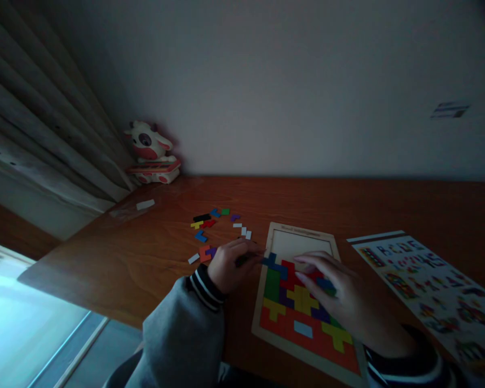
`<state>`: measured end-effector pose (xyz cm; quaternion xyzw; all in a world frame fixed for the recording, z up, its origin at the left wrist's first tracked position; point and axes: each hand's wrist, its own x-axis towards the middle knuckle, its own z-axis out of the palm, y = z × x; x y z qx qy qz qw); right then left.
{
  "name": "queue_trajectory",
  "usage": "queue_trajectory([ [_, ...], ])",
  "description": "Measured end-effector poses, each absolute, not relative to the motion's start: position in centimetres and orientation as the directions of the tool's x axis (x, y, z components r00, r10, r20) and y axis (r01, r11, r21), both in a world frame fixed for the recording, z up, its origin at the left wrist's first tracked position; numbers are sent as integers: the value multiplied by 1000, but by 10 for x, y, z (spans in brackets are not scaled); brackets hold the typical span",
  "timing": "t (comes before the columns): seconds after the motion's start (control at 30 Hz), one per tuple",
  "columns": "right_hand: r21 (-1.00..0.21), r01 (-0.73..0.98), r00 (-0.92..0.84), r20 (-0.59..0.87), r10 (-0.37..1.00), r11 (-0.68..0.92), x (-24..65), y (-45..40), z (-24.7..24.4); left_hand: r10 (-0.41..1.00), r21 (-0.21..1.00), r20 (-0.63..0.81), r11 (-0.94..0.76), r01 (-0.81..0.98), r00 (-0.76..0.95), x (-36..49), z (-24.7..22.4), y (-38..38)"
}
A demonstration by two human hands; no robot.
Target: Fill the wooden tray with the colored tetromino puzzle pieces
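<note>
A wooden puzzle board (303,230) lies on the table, its lower part filled with coloured block pieces and its upper part showing bare pale backing. My left hand (236,261) reaches the board's left edge, fingers closed in a pinch on the end of a blue puzzle piece (271,261). That piece is over the left side of the board, beside a red piece (290,274). Above the board's right half is my right hand (339,291), thumb and fingers apart with nothing seen between them. It hides some pieces beneath it.
Loose pieces lie left of the board, among them a black bar (202,217), a green piece (225,212) and an orange piece (205,253). A printed picture sheet (428,285) is at right. A toy cow with keyboard (151,153) stands in the back left corner near the curtain (44,102).
</note>
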<state>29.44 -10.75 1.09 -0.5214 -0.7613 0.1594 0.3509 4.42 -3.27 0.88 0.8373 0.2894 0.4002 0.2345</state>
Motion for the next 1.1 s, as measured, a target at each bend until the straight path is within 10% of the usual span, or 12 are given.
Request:
queue_trajectory([
  [0.37, -773, 548, -260, 206, 943, 320, 284, -107, 17, 600, 639, 570, -753, 155, 561, 71, 14, -53],
  [0.63, -772, 619, 0, 183, 983, 144, 339, -102, -8, 579, 309, 504, -814, 492, 641, 63, -27, -43],
  [1.1, -759, 641, 19, 167, 986, 117, 360, -111, -34, 495, 172, 536, -857, 486, 684, 49, -26, -47],
])
